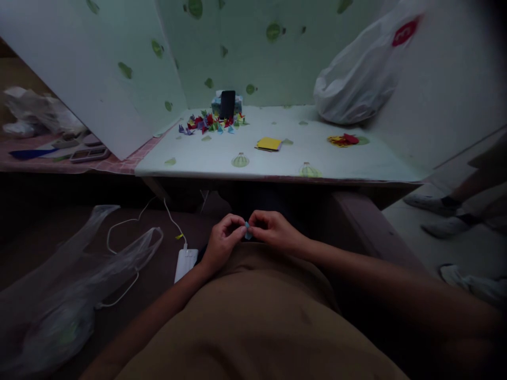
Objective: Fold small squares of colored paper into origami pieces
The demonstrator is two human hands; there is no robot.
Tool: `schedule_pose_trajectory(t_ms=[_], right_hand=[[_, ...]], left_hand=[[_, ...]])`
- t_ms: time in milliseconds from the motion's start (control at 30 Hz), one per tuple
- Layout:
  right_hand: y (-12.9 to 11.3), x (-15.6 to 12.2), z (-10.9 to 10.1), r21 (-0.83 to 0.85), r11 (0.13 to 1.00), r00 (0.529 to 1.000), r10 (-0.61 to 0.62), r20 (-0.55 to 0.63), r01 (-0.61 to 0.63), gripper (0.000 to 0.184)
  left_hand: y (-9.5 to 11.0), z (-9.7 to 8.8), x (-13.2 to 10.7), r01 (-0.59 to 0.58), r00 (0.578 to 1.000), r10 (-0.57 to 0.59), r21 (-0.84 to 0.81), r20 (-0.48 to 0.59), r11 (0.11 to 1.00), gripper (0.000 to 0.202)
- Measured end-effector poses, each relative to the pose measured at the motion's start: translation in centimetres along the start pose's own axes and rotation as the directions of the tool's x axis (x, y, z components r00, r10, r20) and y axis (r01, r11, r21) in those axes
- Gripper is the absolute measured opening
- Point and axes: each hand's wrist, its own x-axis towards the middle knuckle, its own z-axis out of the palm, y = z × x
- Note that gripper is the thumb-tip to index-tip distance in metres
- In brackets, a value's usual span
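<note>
Close to my lap, a small piece of light blue folded paper (pixel 247 231) is pinched between both hands. My left hand (pixel 226 236) grips its left side with thumb and forefinger. From the other side, my right hand (pixel 274 230) holds it the same way, fingers curled. The paper's exact folded shape is too small to make out. Ahead on the table lies a stack of square paper (pixel 269 144) with a yellow sheet on top. Behind it to the left is a pile of colourful folded paper cranes (pixel 212 123).
A phone (pixel 227 104) leans on a tissue box (pixel 216 104) behind the cranes. Red and yellow paper pieces (pixel 344 140) lie at the table's right, below a hanging white plastic bag (pixel 356 79). A power bank (pixel 186 264) and clear bag (pixel 63 311) rest at my left. A person's legs (pixel 475 179) show at right.
</note>
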Motion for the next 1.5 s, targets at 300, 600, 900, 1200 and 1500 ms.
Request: schedule_pose_trajectory(t_ms=[300,600,900,1200,1500], right_hand=[[0.0,0.1,-0.3,-0.149,0.975,0.985,-0.154,0.072,0.164,0.012],[0.2,0.2,-0.5,-0.216,0.95,0.972,-0.205,0.111,0.225,0.014],[0.0,0.0,-0.5,-0.311,0.923,0.973,-0.23,0.026,0.227,0.008],[0.3,-0.6,0.4,-0.572,0.773,0.958,-0.274,0.089,0.274,0.009],[0.3,-0.6,0.3,-0.583,0.763,0.949,-0.313,0.043,0.278,0.016]], left_hand=[[-0.5,0.2,0.0,-0.093,0.992,0.109,0.23,-0.057,0.969,0.012],[-0.8,0.0,-0.3,-0.099,0.992,0.117,0.246,-0.056,0.964,0.014],[-0.6,0.3,-0.1,0.007,0.988,0.015,0.142,-0.153,0.99,0.011],[-1.2,0.5,0.1,0.04,0.982,-0.029,0.054,-0.187,0.998,0.013],[-1.5,0.5,0.0,-0.013,0.99,0.038,0.183,-0.133,0.983,0.013]])
